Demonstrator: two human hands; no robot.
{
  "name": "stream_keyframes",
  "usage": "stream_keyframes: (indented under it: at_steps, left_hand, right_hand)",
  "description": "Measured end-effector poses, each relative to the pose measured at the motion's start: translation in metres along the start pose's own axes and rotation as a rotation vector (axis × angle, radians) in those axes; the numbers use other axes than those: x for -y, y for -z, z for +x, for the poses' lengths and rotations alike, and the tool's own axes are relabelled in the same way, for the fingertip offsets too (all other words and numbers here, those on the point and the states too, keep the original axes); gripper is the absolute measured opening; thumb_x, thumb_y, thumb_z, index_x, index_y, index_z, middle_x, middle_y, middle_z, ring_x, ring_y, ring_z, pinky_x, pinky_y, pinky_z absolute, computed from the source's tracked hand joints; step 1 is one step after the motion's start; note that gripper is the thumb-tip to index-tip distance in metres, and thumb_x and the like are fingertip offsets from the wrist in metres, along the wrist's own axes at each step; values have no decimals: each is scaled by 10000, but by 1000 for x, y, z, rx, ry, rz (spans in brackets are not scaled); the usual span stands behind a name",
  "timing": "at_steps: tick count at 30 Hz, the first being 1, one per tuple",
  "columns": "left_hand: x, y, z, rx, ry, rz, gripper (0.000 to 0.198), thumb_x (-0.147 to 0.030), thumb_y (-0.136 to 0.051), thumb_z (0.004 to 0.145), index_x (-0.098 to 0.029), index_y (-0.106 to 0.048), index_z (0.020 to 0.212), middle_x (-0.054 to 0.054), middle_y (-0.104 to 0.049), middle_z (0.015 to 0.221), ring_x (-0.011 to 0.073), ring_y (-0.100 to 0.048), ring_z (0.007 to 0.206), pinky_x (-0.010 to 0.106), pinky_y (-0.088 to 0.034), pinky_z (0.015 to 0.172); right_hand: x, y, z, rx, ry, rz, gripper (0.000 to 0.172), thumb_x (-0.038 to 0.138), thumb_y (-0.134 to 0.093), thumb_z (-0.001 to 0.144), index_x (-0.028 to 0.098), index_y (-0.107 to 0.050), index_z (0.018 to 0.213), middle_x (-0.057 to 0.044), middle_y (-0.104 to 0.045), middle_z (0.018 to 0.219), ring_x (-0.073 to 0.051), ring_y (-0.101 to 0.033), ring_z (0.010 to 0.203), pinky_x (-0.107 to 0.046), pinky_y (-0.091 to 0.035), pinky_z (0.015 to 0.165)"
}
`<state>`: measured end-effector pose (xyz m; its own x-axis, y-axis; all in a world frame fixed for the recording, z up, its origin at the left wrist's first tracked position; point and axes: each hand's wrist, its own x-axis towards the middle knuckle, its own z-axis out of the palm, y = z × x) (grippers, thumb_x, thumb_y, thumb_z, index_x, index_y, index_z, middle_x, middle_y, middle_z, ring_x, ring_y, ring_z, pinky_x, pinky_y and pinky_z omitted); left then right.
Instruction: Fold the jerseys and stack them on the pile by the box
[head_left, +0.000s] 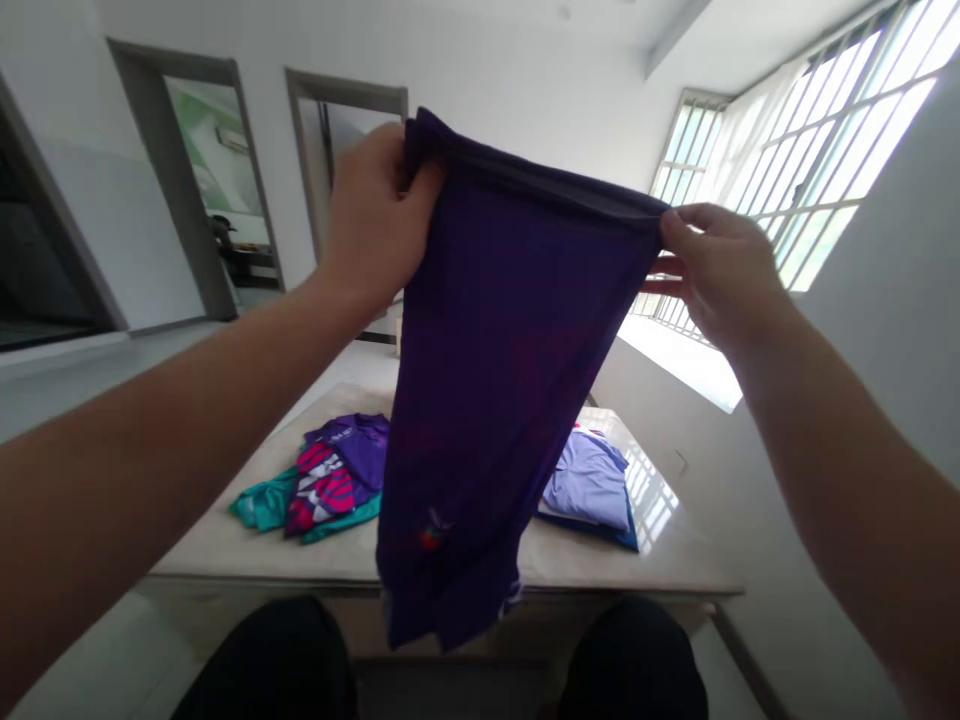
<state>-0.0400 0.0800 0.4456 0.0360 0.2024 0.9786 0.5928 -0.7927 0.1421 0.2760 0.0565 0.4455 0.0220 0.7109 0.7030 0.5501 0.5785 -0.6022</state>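
Observation:
A pair of dark purple shorts (pixel 487 340) hangs stretched in front of me, held up by its top edge. My left hand (pixel 382 215) pinches the left corner, with the thumb in front of the cloth. At the right corner, my right hand (pixel 716 265) grips the edge between thumb and index finger, while its other fingers stick out behind. A small coloured emblem shows near the bottom of the cloth, and the uneven lower end hangs past the table's near edge. The cloth hides the middle of the table.
On the table (pixel 225 545) lies a loose heap of purple, pink and teal clothes (pixel 330 475) at left. A folded lilac and blue stack (pixel 589 480) is at right. My knees (pixel 274 660) are at the near edge. A barred window (pixel 817 150) stands at right.

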Motion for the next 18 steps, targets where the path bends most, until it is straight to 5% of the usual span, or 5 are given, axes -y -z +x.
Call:
stream_keyframes:
  at_steps: [3,5,13,18]
  left_hand:
    - [-6,6,-1,-57,-37,217,470,-325,-395,1027,11,-671,847,51,-744,919,197,-714,1002,350,-490,861]
    - [-7,10,-4,-44,-35,266,169,-282,-641,984,-150,-708,903,21,-733,871,153,-668,841,288,-501,809]
    - [2,32,8,102,-122,273,235,-381,-620,1011,-178,-735,987,7,-672,853,144,-531,772,299,-481,771]
    - [-7,25,7,220,113,-85,364,-424,-654,985,-101,-733,1132,27,-724,942,112,-632,782,380,-570,822]
  right_hand:
    - [-12,-7,-4,22,-68,313,367,411,-575,1006,70,-594,1140,-111,-769,1027,-132,-778,793,-247,-578,682]
    - [-20,-7,-8,45,-76,468,221,339,-730,941,141,-634,968,-35,-758,827,-165,-770,693,-302,-632,636]
    - [-4,15,-18,137,143,426,234,302,-740,930,114,-697,1062,-77,-781,883,-177,-775,737,-331,-628,665]
    - [4,28,-10,122,157,163,328,321,-644,970,45,-680,1144,-140,-789,1055,-131,-765,814,-272,-573,709]
